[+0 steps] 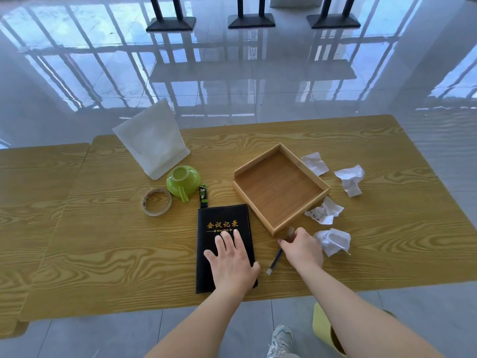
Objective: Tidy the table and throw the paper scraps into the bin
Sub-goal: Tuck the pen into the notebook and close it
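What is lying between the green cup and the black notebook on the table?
In the head view, a small green and black packet lies between the green cup and the black notebook, just beside the cup's handle.

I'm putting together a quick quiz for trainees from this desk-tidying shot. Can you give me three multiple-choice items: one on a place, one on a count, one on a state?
1. Where does the left hand rest?
A) on the black notebook
B) on the green cup
C) on the tape roll

2. How many crumpled paper scraps lie on the table?
A) two
B) four
C) six

3. What state is the wooden tray in?
A) stacked with books
B) covered by a lid
C) empty

Answers:
1 A: the hand lies flat on the notebook's cover.
2 B: four white wads lie to the right of the tray.
3 C: the tray's bare floor shows all over.
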